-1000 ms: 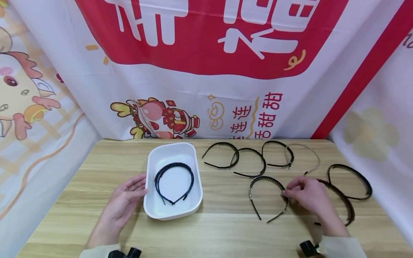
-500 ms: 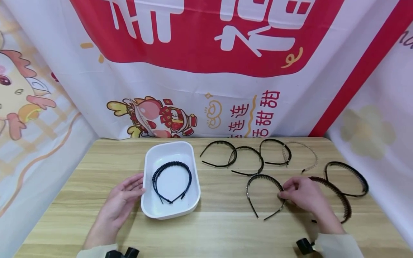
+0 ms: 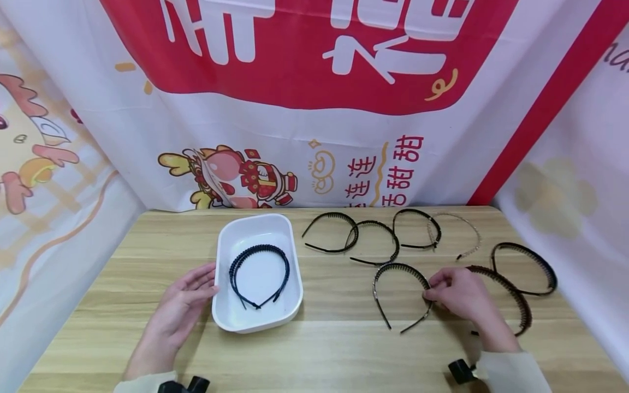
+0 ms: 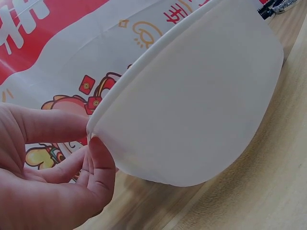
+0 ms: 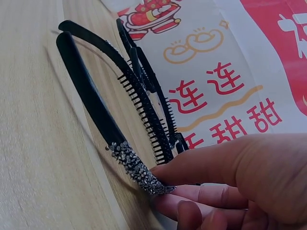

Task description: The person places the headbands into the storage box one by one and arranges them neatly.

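My left hand [image 3: 181, 311] pinches the left rim of a white plastic tub [image 3: 295, 314], which stands on the table. In the left wrist view, thumb and finger meet over the edge of the tub [image 4: 192, 105]. Inside the tub lie black braided-looking headbands [image 3: 262, 248], overlapping. Over to the right, my right hand [image 3: 459, 292] pinches the right side of a black toothed headband [image 3: 400, 266]. Close up, this headband [image 5: 132, 165] shows a silver glittery section right at the fingertips, and comb teeth along its inside.
Behind lie several dark headbands [image 3: 377, 222] in a partly overlapping row, with a thin pale beaded one [image 3: 467, 221] at its end. A brown toothed headband [image 3: 521, 300] and a black one [image 3: 547, 267] lie right of my right hand. A printed cloth [image 3: 295, 120] hangs behind the wooden table [image 3: 344, 355].
The whole head view has shifted slightly. My right hand has moved in slightly against the headband's right side. My left hand keeps its place at the tub.
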Demonstrator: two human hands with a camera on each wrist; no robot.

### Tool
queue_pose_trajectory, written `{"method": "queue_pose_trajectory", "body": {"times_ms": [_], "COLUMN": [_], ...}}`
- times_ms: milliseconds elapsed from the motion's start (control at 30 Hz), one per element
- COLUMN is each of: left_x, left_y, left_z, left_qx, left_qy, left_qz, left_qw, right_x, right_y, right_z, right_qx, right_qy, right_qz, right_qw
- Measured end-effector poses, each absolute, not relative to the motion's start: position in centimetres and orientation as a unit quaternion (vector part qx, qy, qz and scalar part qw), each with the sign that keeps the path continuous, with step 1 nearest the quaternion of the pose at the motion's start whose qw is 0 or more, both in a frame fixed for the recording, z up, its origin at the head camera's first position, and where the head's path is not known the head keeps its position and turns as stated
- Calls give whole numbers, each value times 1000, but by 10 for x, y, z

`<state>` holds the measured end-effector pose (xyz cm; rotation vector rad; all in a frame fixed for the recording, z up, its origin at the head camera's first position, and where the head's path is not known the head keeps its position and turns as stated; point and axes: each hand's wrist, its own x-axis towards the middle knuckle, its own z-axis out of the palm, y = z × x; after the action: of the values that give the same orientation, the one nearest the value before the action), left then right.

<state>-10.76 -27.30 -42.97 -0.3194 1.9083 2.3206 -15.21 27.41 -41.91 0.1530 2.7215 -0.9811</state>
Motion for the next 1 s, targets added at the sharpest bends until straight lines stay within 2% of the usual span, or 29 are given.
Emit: {"method": "queue_pose_trajectory", "body": {"times_ms": [1000], "left_x": [-108], "left_y": [-275], "left_z": [-432], "left_qx": [-96], "left_qy": [621], "left_qz": [775], "left_qw": [63], "right_x": [-152], "right_y": [275], "right_z": [-418], "right_qx": [53], "right_qy": [939], "right_qz": [-322], "right_qw": [110]}}
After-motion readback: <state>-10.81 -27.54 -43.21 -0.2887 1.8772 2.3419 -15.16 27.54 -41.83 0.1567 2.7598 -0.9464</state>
